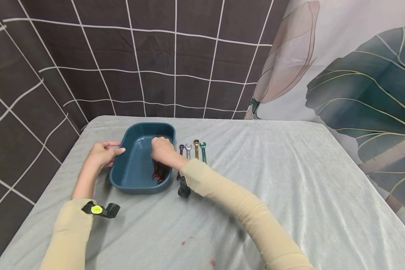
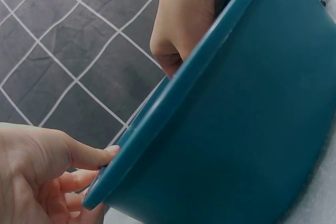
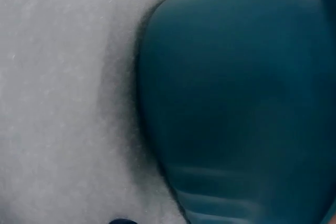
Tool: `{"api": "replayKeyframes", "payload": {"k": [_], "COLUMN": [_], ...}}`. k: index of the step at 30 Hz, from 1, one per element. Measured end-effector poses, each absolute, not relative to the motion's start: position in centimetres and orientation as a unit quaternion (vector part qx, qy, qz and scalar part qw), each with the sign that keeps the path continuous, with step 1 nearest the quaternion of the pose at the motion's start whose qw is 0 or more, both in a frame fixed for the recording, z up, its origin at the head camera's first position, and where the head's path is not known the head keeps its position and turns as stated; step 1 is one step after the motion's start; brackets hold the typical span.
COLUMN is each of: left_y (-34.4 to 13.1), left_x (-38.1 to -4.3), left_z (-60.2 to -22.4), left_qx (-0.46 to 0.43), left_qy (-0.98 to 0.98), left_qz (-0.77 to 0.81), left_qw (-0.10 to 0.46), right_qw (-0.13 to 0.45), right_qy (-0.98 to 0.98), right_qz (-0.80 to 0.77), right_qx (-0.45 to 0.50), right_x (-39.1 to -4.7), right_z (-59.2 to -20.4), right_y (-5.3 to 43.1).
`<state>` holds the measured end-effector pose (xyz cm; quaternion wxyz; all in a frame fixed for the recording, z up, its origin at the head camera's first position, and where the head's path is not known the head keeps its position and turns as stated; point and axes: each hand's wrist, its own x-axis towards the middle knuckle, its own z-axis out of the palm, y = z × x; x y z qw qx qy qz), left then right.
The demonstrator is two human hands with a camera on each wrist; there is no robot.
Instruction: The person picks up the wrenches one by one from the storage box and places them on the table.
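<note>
A deep blue-green plastic bin (image 1: 131, 165) stands on the cloth-covered table. My left hand (image 1: 102, 154) grips its left rim; the left wrist view shows the thumb on the rim and the other fingers curled below. My right hand (image 1: 165, 150) reaches inside along the right wall, knuckles up and fingers curled downward. Out from under it runs a red combination wrench (image 1: 155, 173), its open end toward me. Close beside that lies a darker red-brown wrench (image 1: 162, 175). The right fingertips are hidden, but the hand appears to hold the red wrench.
Right of the bin lie a purple wrench (image 1: 181, 147), a silver wrench (image 1: 188, 149), a gold wrench (image 1: 196, 146) and a green wrench (image 1: 203, 150), side by side. My right forearm partly covers them. A dark gridded curtain (image 1: 155, 48) hangs behind the table.
</note>
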<state>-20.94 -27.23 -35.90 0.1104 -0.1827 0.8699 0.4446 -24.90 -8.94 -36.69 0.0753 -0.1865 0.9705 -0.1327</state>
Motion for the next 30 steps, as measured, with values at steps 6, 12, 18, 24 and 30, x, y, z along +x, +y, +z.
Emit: {"api": "replayKeyframes", "payload": {"k": [6, 12, 18, 24, 30], "left_y": [-27.3, -27.2, -27.2, -27.2, -27.4], "left_x": [-20.9, -20.8, -20.8, -20.9, -21.1], "left_z": [-35.9, -35.8, -35.9, -36.0, -36.0], "left_qx": [-0.183, -0.182, -0.174, -0.173, -0.172], "left_qy": [0.868, 0.867, 0.865, 0.864, 0.863], "left_qz": [0.448, 0.451, 0.457, 0.458, 0.462], "left_qw": [0.112, 0.110, 0.112, 0.116, 0.113], "right_qw": [0.064, 0.069, 0.077, 0.064, 0.049], "right_qy": [0.967, 0.964, 0.963, 0.963, 0.963], "right_qz": [-0.158, -0.175, -0.201, -0.210, -0.213], "right_qx": [-0.187, -0.188, -0.163, -0.154, -0.155], "right_x": [-25.1, -25.3, -25.5, -25.5, -25.7], "right_z": [-37.1, -37.1, -37.5, -37.9, -37.9], "right_y": [-8.9, -8.9, -8.9, -9.1, -9.2]}}
